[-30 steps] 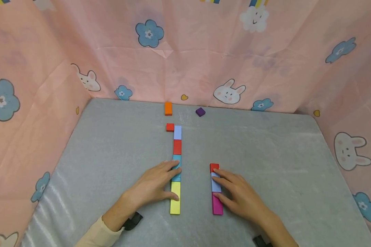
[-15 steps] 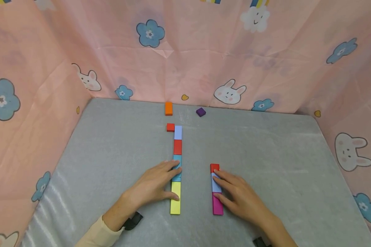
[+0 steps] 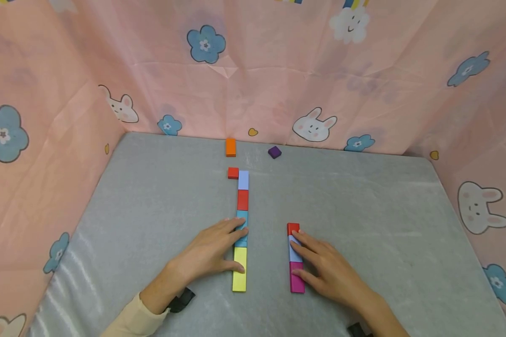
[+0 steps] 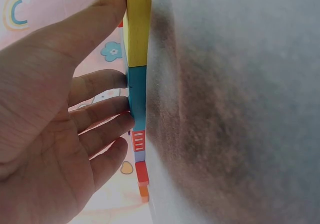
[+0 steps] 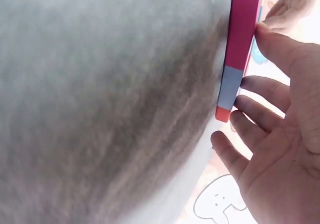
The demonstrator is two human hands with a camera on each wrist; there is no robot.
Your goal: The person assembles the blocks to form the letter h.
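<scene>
A row of blocks runs away from me in the head view: a yellow block [image 3: 239,276], a light-blue block [image 3: 241,243], a red block [image 3: 242,200] and a periwinkle block [image 3: 243,180]. My left hand [image 3: 206,250] rests its fingertips on the light-blue part and its thumb on the yellow block. To the right lies a shorter row of a magenta block [image 3: 297,284], a second periwinkle block [image 3: 293,254] and a small red block [image 3: 293,228]. My right hand [image 3: 330,269] touches this row from its right side, thumb on the magenta block, fingers relaxed.
A red cube [image 3: 233,173] sits against the far left side of the long row. Beyond it lie an orange block [image 3: 231,147] and a dark purple block [image 3: 275,152], near the pink patterned curtain [image 3: 274,84] behind the grey cloth-covered table [image 3: 383,210].
My right thumb has slid slightly toward me along the magenta block. My left hand and both rows of blocks keep their places.
</scene>
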